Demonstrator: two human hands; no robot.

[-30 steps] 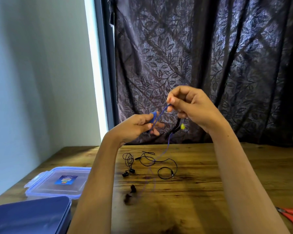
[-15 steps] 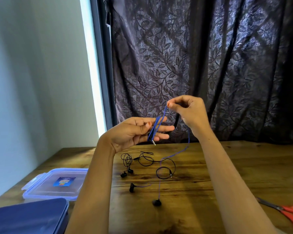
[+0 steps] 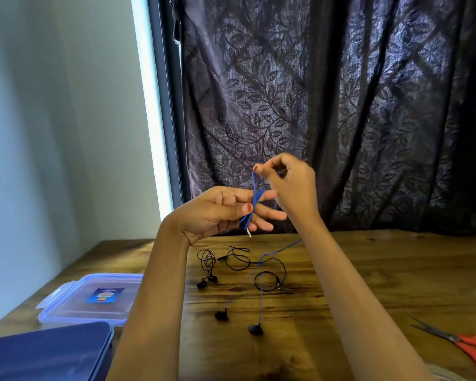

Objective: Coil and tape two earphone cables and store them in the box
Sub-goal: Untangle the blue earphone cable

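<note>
Above the wooden table (image 3: 368, 270), my left hand (image 3: 220, 210) holds out straight fingers with the blue earphone cable (image 3: 254, 199) wound around them, its thumb pressing the cable and the plug hanging below. My right hand (image 3: 291, 185) pinches the blue cable just above those fingers. The cable's loose end trails down to two dark earbuds (image 3: 255, 329) on the table. A black earphone cable (image 3: 239, 261) lies loosely tangled on the table behind them. The dark blue box (image 3: 47, 350) sits at the bottom left.
A clear box lid (image 3: 91, 298) with a sticker lies beside the box at the left. Orange-handled scissors (image 3: 467, 345) lie near the right edge. A dark patterned curtain (image 3: 341, 105) hangs behind the table, with a pale wall to the left.
My right hand has kept winding the blue cable around my left fingers. More cable has been taken up, and the earbuds have shifted slightly on the table.
</note>
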